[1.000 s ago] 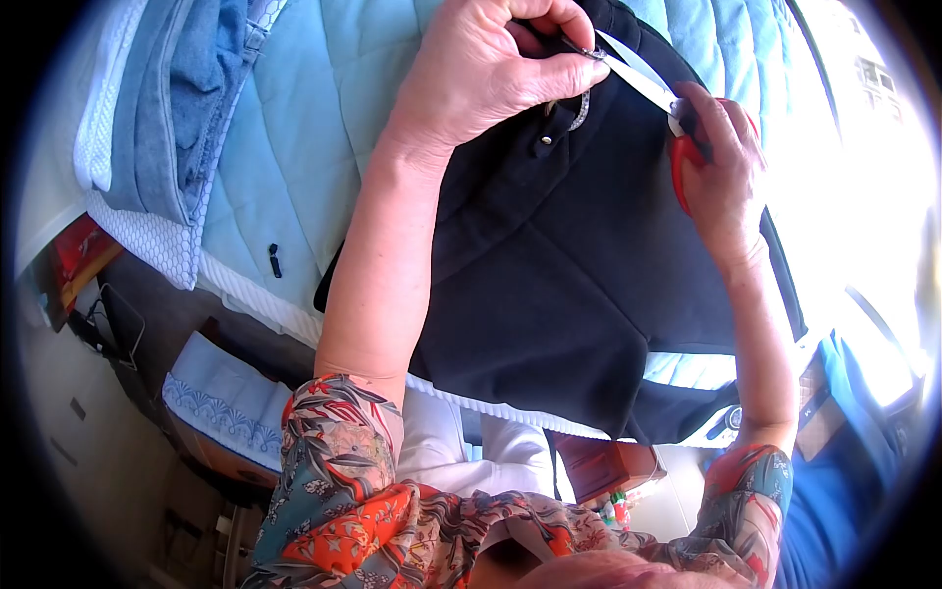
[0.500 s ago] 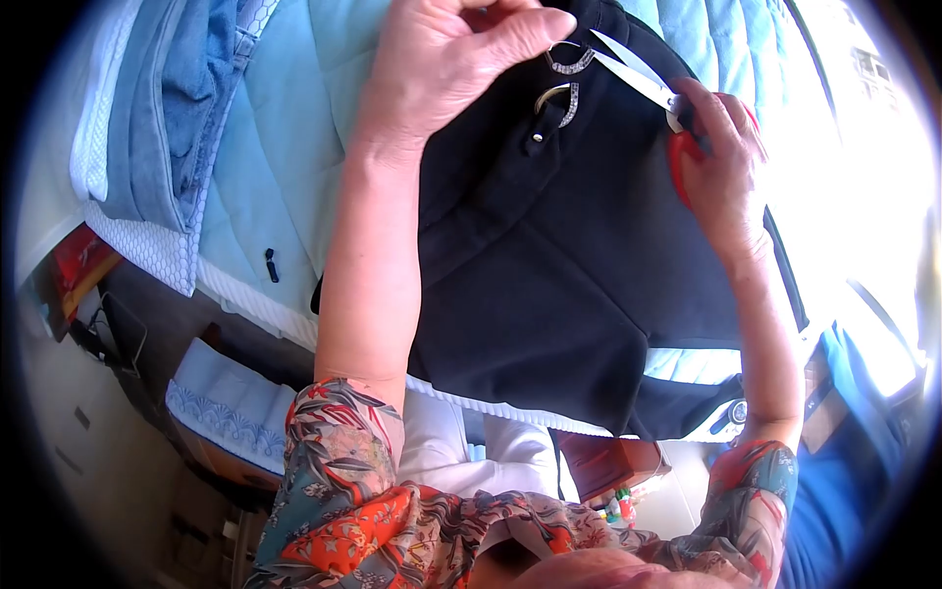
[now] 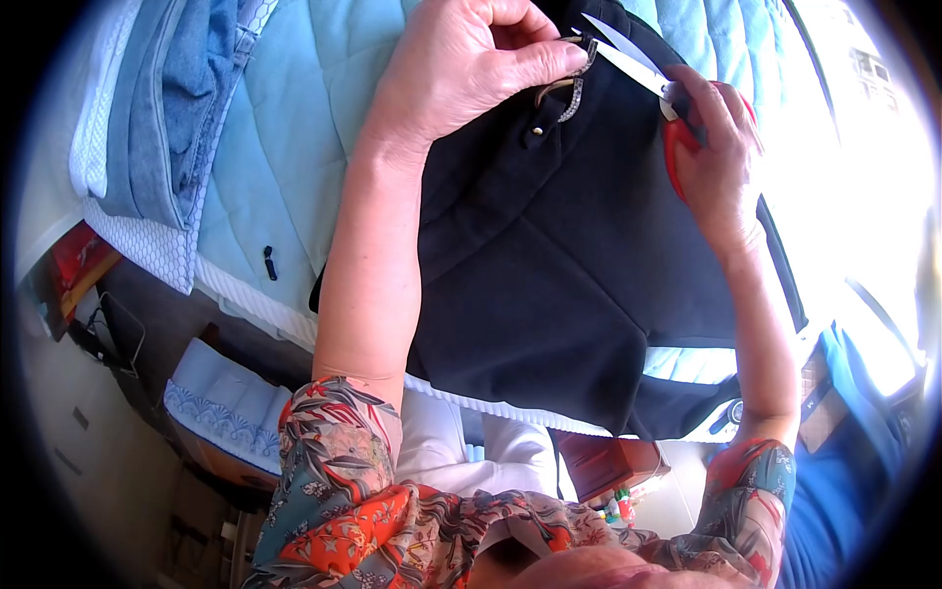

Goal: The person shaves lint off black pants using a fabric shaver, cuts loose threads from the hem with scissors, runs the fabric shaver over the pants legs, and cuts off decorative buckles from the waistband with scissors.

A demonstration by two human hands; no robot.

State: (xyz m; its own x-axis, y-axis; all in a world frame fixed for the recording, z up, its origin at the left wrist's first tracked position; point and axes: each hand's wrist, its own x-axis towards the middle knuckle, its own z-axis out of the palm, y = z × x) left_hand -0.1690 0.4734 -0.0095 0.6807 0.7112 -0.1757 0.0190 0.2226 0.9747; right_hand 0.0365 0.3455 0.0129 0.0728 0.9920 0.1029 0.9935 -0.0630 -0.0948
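A black garment [image 3: 559, 255] lies spread over a light blue quilted cover. Near its top edge sit two rings with glittery bands; the lower ring [image 3: 572, 101] hangs by a black tab with a stud. My left hand [image 3: 471, 64] pinches the upper ring [image 3: 591, 54] and its black tab between thumb and fingers. Red-handled scissors [image 3: 643, 74] are in my right hand [image 3: 716, 147], blades parted, their tips close to the pinched tab. Whether the blades touch the tab cannot be made out.
Folded blue jeans [image 3: 147, 118] lie on a white patterned cloth at the left. A small black piece [image 3: 270, 263] rests on the quilted cover [image 3: 285, 147]. Below left is a light blue padded seat [image 3: 221, 402]; a reddish-brown box [image 3: 603, 463] stands below the edge.
My left hand first moved left off the upper ring, then came back and took hold of it. The scissors have shifted slightly up and left, with their blades still apart.
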